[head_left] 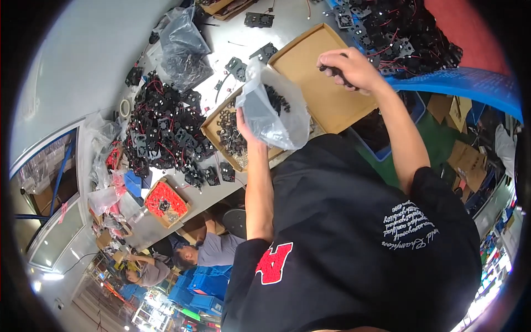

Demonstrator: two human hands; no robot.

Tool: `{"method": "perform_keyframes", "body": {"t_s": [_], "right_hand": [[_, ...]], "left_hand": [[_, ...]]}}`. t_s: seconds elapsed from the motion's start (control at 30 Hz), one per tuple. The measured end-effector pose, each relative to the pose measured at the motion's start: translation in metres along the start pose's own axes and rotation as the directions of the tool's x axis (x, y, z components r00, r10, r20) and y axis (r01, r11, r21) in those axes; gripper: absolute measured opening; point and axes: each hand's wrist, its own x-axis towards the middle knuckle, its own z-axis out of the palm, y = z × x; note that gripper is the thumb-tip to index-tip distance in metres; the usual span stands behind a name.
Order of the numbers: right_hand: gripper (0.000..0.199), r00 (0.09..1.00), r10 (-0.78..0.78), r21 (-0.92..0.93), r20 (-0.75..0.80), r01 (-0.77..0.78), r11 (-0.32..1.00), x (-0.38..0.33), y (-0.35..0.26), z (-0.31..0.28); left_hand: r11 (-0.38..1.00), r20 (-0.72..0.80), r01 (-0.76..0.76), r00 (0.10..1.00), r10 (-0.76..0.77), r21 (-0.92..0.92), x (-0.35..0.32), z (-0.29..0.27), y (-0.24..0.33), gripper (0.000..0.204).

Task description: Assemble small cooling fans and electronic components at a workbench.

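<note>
My left hand (245,127) grips a clear plastic bag (296,124) by its left side. Small black parts (275,99) lie inside the bag, whose mouth gapes. To the right, my right hand (354,67) is closed around some small black pieces (331,71); their exact kind is hidden by the fingers. Below that hand is a shallow brown cardboard tray (304,58). A second cardboard tray (239,164), partly covered by the bag and my left hand, holds many small dark and metallic parts.
A heap of black fan-like units with red wires (160,130) covers the table's left side; a similar heap (409,33) lies far right near a blue plastic edge (464,86). A filled plastic bag (185,47) and a box of red pieces (166,202) stand left. Other people work lower left.
</note>
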Motion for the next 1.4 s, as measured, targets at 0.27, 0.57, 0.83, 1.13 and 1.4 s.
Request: {"method": "perform_keyframes", "body": {"t_s": [0.27,0.57,0.83,1.13,1.4], "right_hand": [[0.03,0.843,-0.475,-0.732,-0.254,0.153,0.663,0.075,0.15,0.004],[0.072,0.763,-0.62,-0.68,-0.182,0.358,0.64,0.054,0.155,-0.018],[0.034,0.736,-0.538,-0.489,-0.411,0.32,0.812,0.029,0.153,0.001],[0.025,0.869,-0.342,-0.738,0.358,0.487,0.467,-0.075,0.041,0.168],[0.043,0.744,-0.604,-0.825,0.286,0.512,0.239,-0.008,0.117,0.222]], "left_hand": [[0.989,0.079,-0.105,0.99,0.114,-0.104,-0.027,-0.006,0.012,0.06],[0.992,-0.029,-0.128,0.991,0.129,0.006,-0.049,-0.013,0.016,0.062],[0.992,-0.107,-0.113,0.987,0.118,0.053,-0.04,-0.031,0.03,0.058],[0.961,0.307,0.19,0.944,-0.123,-0.199,-0.047,-0.062,0.038,0.057],[0.994,0.061,0.076,0.995,-0.081,0.079,-0.06,-0.044,0.042,0.059]]}}
